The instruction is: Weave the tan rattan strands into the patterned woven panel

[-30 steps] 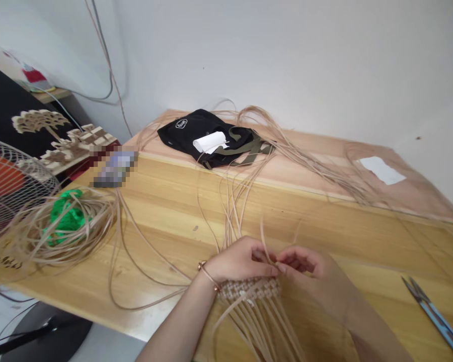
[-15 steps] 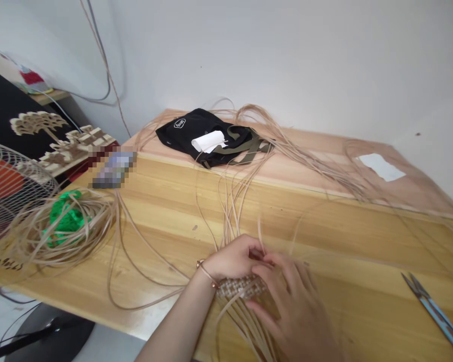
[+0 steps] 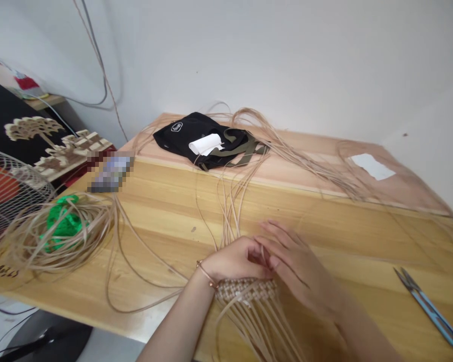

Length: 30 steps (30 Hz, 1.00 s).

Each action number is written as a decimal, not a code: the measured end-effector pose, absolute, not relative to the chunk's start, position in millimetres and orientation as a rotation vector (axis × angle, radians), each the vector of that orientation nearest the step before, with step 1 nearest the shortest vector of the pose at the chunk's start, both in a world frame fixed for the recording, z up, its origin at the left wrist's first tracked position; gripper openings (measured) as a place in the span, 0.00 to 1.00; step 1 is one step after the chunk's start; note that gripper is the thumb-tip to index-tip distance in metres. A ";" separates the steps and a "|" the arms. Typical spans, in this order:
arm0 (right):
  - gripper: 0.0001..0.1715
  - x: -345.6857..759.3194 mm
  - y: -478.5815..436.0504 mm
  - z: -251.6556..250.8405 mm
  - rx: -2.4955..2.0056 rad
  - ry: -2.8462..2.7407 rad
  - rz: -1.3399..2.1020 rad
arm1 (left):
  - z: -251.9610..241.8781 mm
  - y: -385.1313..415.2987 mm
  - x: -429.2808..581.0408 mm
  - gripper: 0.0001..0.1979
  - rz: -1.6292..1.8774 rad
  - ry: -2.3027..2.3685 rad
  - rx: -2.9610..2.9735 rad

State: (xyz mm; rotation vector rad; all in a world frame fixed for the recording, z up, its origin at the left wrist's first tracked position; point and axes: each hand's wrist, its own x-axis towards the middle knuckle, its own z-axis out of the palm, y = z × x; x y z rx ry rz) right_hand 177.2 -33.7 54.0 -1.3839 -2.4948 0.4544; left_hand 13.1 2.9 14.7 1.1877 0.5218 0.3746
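Note:
A checkered woven piece of pale strips [image 3: 247, 290] lies on the table below my hands, its loose strip ends [image 3: 266, 327] fanning toward me. My left hand [image 3: 237, 259] rests over the top edge of the weave, fingers curled around and closed on it; the fingertips are partly hidden. Just to the right is my right hand [image 3: 305, 271], slightly blurred, fingers stretched out and apart. Its thumb and forefinger are by a short upright strip [image 3: 263, 254] near my left fingers. More long strips [image 3: 232, 206] run from the weave toward the back of the table.
Blue-handled thread snips [image 3: 430, 309] lie at the right. A coil of strips [image 3: 94, 221] with green cord [image 3: 64, 223] sits at the left, near a fan [image 3: 11, 196]. At the back are a black bag [image 3: 189, 133] and a white paper piece [image 3: 373, 166].
My right hand has moved up and right off the weave, its fingers stretching out and uncovering the weave's right part. My left hand keeps its place. The view has shifted slightly.

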 end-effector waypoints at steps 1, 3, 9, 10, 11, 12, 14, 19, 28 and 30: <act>0.21 180.9 -29.4 52.0 -1.384 -2.488 0.468 | 14.9 2.9 12.7 0.07 0.360 0.547 1.190; 0.18 186.4 -23.3 48.8 -1.380 -2.462 0.495 | 14.9 3.3 12.0 0.08 0.332 0.591 1.172; 0.11 188.7 -21.5 46.2 -1.442 -2.379 0.594 | 12.6 4.4 11.0 0.10 0.306 0.576 1.098; 0.10 188.3 -22.2 46.3 -1.444 -2.362 0.563 | 12.5 4.4 11.0 0.10 0.306 0.569 1.096; 0.09 187.9 -22.7 46.6 -1.419 -2.356 0.519 | 12.6 4.3 11.0 0.10 0.307 0.565 1.092; 0.08 187.5 -22.9 47.3 -1.377 -2.361 0.466 | 12.9 4.1 11.1 0.10 0.308 0.565 1.088; 0.07 186.6 -22.4 49.9 -1.273 -2.389 0.347 | 13.8 3.8 11.2 0.10 0.319 0.568 1.086; 0.12 184.6 -17.5 58.5 -1.139 -2.395 0.182 | 13.6 4.1 11.2 0.11 0.347 0.506 1.094; 0.21 183.8 -7.5 58.7 -1.028 -2.602 0.473 | 9.7 5.8 11.4 0.38 0.461 0.385 0.985; 0.19 183.1 -4.4 60.2 -1.011 -2.683 0.435 | 10.3 5.8 12.2 0.37 0.456 0.370 0.976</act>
